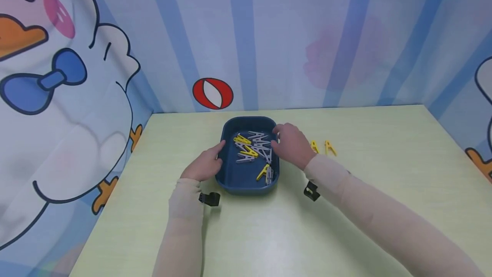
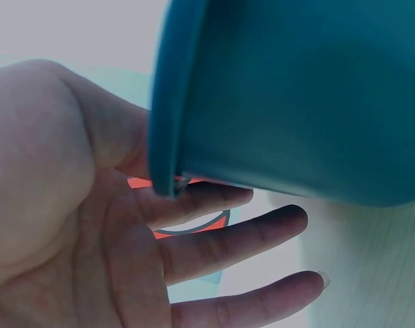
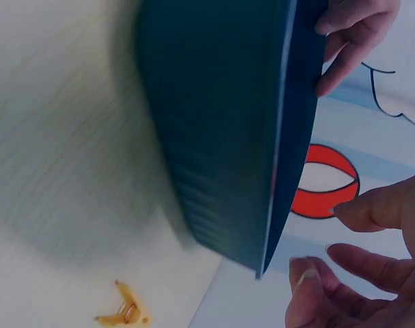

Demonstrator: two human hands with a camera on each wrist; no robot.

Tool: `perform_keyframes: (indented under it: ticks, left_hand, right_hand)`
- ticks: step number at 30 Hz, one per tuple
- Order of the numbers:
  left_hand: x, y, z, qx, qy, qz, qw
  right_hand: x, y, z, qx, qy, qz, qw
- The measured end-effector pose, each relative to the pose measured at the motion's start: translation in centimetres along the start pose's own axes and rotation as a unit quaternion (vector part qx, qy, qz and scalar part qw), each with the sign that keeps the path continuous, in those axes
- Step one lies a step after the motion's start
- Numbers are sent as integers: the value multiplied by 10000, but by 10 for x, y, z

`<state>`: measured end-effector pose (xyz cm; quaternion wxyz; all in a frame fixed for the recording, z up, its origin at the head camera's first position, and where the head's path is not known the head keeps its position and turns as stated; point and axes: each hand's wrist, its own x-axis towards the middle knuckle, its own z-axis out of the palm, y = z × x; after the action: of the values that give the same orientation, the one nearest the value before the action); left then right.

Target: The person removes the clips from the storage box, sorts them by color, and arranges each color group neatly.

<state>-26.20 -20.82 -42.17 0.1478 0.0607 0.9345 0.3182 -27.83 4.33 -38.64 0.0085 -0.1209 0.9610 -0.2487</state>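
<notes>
A dark blue plastic bin (image 1: 247, 190) stands on the table with several grey clothespins (image 1: 246, 158) and a few yellow clothespins (image 1: 251, 151) lying loose inside. My left hand (image 1: 203, 165) holds its left rim, and in the left wrist view the thumb goes behind the rim (image 2: 167, 102) while other fingers extend along the outside. Over at the right rim is my right hand (image 1: 293, 144). The right wrist view shows its thumb and loosely bent fingers (image 3: 361, 266) apart from each other, with nothing between them, beside the bin's corner.
Two yellow clothespins (image 1: 330, 148) lie on the pale table (image 1: 384, 161) right of the bin, one partly behind the right wrist. A printed cloth (image 1: 276, 33) with a cartoon duck and a red-and-white ball hangs behind the table. Black wrist mounts (image 1: 209, 199) sit on both sleeves.
</notes>
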Motion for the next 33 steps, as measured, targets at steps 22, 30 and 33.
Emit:
perform_keyframes:
  ticks: [22, 30, 33]
  left_hand:
    - [-1, -1, -2, 44, -6, 135, 9999]
    - [0, 0, -2, 47, -20, 187, 9998]
    - [0, 0, -2, 57, -19, 197, 9998]
  right_hand:
    - [3, -48, 50, -1749, -1072, -362, 9781]
    - [4, -45, 59, -1936, -1343, -293, 9714]
    - [4, -42, 62, -2038, -1331, -501, 9686]
